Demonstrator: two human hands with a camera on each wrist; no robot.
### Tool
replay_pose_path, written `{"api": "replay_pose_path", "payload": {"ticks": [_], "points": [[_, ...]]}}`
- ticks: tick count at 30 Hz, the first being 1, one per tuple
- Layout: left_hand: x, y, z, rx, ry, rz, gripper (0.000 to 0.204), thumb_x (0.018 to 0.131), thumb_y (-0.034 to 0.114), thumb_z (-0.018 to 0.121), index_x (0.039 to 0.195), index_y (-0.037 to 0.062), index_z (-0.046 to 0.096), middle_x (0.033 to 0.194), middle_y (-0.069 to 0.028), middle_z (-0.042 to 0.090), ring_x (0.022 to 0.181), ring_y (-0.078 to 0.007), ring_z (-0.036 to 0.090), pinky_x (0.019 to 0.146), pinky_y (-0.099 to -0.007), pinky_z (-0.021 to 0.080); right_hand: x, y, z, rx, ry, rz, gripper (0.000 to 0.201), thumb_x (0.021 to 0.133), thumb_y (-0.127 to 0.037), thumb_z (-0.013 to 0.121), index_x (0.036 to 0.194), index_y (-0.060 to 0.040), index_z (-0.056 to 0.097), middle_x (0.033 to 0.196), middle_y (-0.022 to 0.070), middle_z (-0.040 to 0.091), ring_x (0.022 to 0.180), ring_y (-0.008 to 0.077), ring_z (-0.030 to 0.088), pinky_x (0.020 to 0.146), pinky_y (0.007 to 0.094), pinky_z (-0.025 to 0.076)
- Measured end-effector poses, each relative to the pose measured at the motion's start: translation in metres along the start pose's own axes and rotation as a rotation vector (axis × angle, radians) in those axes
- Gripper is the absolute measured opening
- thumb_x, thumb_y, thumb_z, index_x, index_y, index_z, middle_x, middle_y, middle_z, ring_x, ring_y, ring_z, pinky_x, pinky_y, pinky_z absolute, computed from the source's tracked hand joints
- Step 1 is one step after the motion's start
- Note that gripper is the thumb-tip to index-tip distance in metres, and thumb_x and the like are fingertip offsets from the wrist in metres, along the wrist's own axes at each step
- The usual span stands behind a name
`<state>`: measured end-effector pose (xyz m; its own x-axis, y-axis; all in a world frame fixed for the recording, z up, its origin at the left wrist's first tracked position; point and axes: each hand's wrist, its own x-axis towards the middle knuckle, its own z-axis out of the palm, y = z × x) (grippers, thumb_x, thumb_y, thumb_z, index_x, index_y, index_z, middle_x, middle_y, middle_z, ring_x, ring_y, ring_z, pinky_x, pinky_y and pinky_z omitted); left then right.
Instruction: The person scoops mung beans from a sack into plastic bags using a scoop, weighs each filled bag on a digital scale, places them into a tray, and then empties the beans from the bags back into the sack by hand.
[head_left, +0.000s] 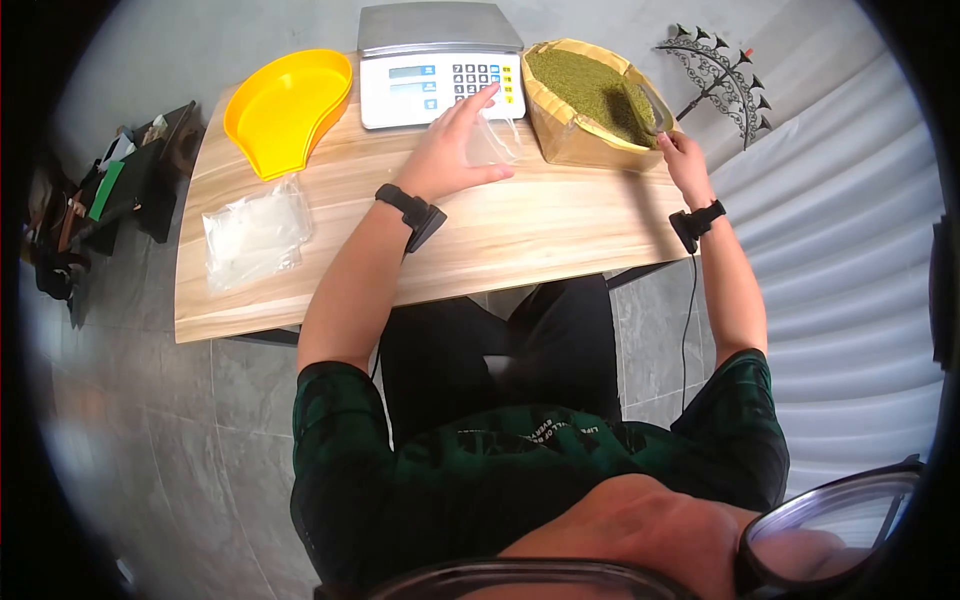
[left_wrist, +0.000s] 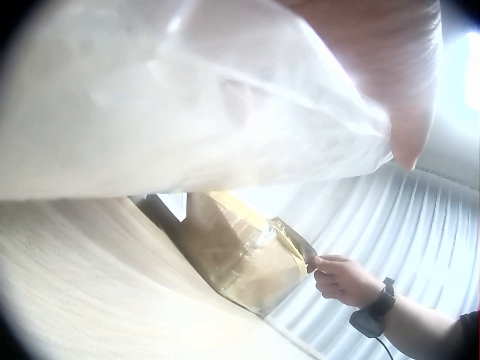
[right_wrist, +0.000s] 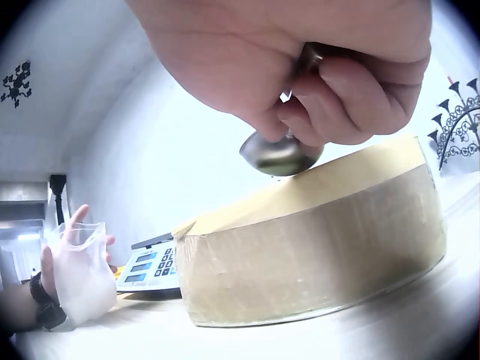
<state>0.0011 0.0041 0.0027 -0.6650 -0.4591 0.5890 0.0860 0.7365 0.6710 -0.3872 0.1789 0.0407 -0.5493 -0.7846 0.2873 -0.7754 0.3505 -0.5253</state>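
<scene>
My left hand (head_left: pixel 445 150) holds a clear plastic bag (head_left: pixel 490 142) in front of the scale, thumb and fingers spread around it. In the right wrist view the bag (right_wrist: pixel 82 274) stands mouth up, with fingertips showing past its right side. My right hand (head_left: pixel 685 165) grips the handle of a metal scoop (head_left: pixel 658 112) at the right rim of a brown paper sack (head_left: pixel 590 148). Small green grains, like mung beans (head_left: pixel 590 85), fill the sack. From the right wrist, the scoop's rounded bowl (right_wrist: pixel 281 156) shows just over the sack's folded rim.
A digital scale (head_left: pixel 440 90) with a steel platform stands at the table's back. To its left lies a yellow scoop-shaped tray (head_left: pixel 285 110), with flat clear plastic bags (head_left: pixel 258 235) below it. A black metal candelabra (head_left: pixel 715 80) and a white curtain (head_left: pixel 830 260) are at the right.
</scene>
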Motion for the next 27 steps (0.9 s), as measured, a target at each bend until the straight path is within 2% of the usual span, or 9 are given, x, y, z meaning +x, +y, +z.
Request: {"api": "replay_pose_path", "payload": {"ticks": [6,10,12,13,15,18,19,21,27], "points": [[0.001,0.005,-0.004,0.012,-0.026,0.035,0.102,0.066,0.028,0.084,0.151,0.0127,0.03,0.14,-0.0168,0.048,0.121,-0.0303,0.051,0.106,-0.0418,0.038,0.007,0.009,0.01,0.09,0.164,-0.084,0.035,0.096,-0.03,0.059,0.094,0.0048,0.063,0.071,0.0142,0.058,0.065,0.023,0.053,0.063,0.0366,0.043],[-0.001,0.009,-0.004,0.081,-0.069,0.085,0.102,0.066,0.029,0.085,0.151,0.0135,0.03,0.142,-0.018,0.047,0.124,-0.0306,0.051,0.107,-0.0411,0.038,0.004,0.009,0.015,0.084,0.19,-0.137,0.034,0.096,-0.029,0.059,0.094,0.0049,0.063,0.069,0.0099,0.058,0.064,0.0201,0.052,0.061,0.0349,0.042],[0.0,0.003,0.0,0.054,-0.043,0.11,0.102,0.067,0.028,0.085,0.151,0.0137,0.029,0.14,-0.0175,0.048,0.125,-0.0309,0.051,0.107,-0.0411,0.038,0.001,0.005,0.014,0.273,0.089,-0.077,0.028,0.097,-0.025,0.059,0.09,0.0013,0.063,0.067,0.0011,0.053,0.062,0.0113,0.048,0.056,0.0285,0.038],[0.0,0.0,0.001,0.028,-0.017,0.139,0.101,0.067,0.027,0.085,0.151,0.0139,0.029,0.139,-0.017,0.05,0.125,-0.0312,0.051,0.107,-0.041,0.038,-0.003,0.0,0.014,0.273,0.08,-0.078,0.028,0.097,-0.025,0.059,0.09,0.0013,0.063,0.067,0.0011,0.053,0.062,0.0113,0.048,0.056,0.0285,0.038],[-0.001,0.002,0.0,0.013,-0.034,0.106,0.101,0.068,0.026,0.084,0.151,0.0138,0.029,0.138,-0.0164,0.051,0.126,-0.0316,0.05,0.108,-0.0409,0.037,-0.018,-0.02,0.011,0.517,-0.081,-0.035,0.021,0.101,-0.024,0.054,0.095,-0.0047,0.06,0.064,-0.0094,0.038,0.054,0.001,0.032,0.047,0.0208,0.023],[-0.002,0.004,-0.002,0.018,-0.06,0.082,0.101,0.068,0.024,0.084,0.151,0.0137,0.028,0.135,-0.0155,0.054,0.128,-0.0319,0.049,0.109,-0.0407,0.036,-0.053,-0.071,-0.001,0.591,-0.287,-0.012,0.019,0.099,-0.022,0.057,0.085,-0.0086,0.058,0.066,-0.0087,0.042,0.06,0.0012,0.035,0.051,0.0201,0.027],[-0.002,0.005,-0.002,0.039,-0.065,0.087,0.101,0.068,0.024,0.084,0.151,0.0137,0.028,0.134,-0.0151,0.055,0.128,-0.0318,0.048,0.11,-0.0405,0.035,-0.058,-0.076,-0.002,0.591,-0.29,-0.008,0.019,0.099,-0.022,0.057,0.085,-0.0086,0.058,0.066,-0.0087,0.042,0.06,0.0012,0.035,0.051,0.0201,0.027],[-0.001,0.003,-0.001,0.025,-0.065,0.097,0.102,0.068,0.024,0.084,0.151,0.0142,0.028,0.133,-0.0152,0.056,0.128,-0.0316,0.049,0.11,-0.0404,0.035,-0.066,-0.083,-0.002,0.558,-0.479,-0.123,0.018,0.099,-0.022,0.058,0.091,-0.0057,0.06,0.07,-0.0079,0.046,0.063,0.0028,0.039,0.054,0.0207,0.032],[-0.002,0.009,-0.002,-0.031,-0.095,0.103,0.1,0.067,0.024,0.085,0.151,0.0143,0.03,0.129,-0.0163,0.057,0.126,-0.0325,0.05,0.109,-0.0401,0.036,-0.08,-0.116,-0.003,0.216,-0.526,-0.321,0.021,0.097,-0.022,0.061,0.101,-0.0004,0.062,0.076,-0.0022,0.053,0.069,0.0073,0.044,0.061,0.0248,0.04]]}}
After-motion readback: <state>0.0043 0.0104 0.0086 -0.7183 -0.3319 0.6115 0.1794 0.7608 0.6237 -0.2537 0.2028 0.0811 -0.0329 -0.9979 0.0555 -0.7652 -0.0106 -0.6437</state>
